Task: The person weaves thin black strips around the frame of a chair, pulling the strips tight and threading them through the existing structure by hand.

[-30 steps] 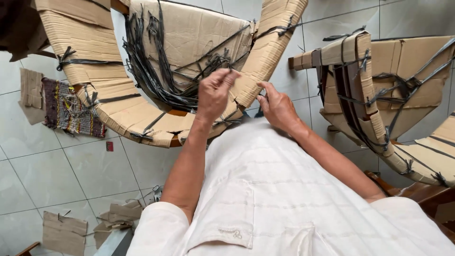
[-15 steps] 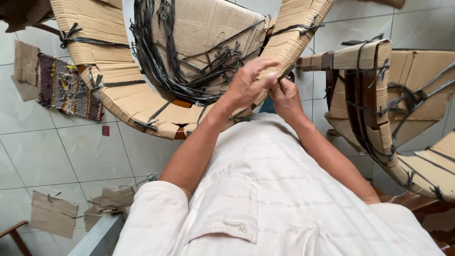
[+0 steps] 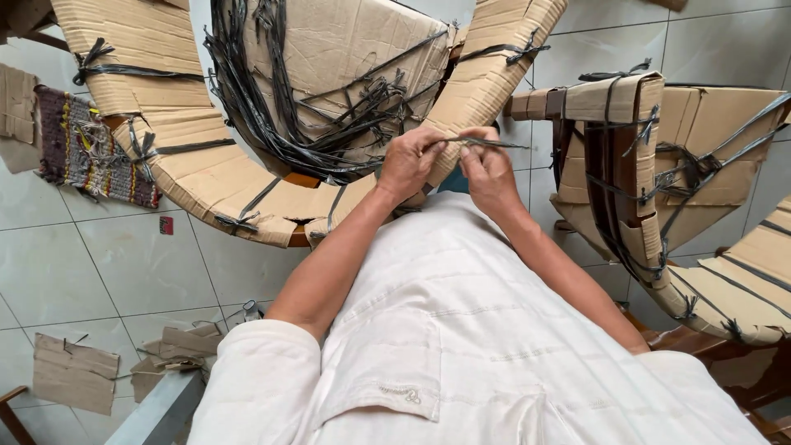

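Note:
My left hand [image 3: 409, 162] and my right hand [image 3: 488, 171] are close together in front of my white shirt [image 3: 461, 330]. Both pinch a thin grey plastic strap [image 3: 486, 142] that runs flat between the fingertips and sticks out to the right. Just beyond the hands lies a curved piece of furniture wrapped in cardboard [image 3: 346, 49]. It is bound with a tangle of dark straps [image 3: 272, 124].
A second cardboard-wrapped wooden chair [image 3: 651, 156] with dark straps stands on the right. A striped woven mat [image 3: 91, 152] lies on the white tiled floor [image 3: 107, 264] at left. Cardboard scraps [image 3: 76, 375] and cut strap bits lie lower left.
My two hands have come together from apart and now both hold the grey strap, pulled level. The view has shifted slightly, so the wrapped furniture sits higher and further left.

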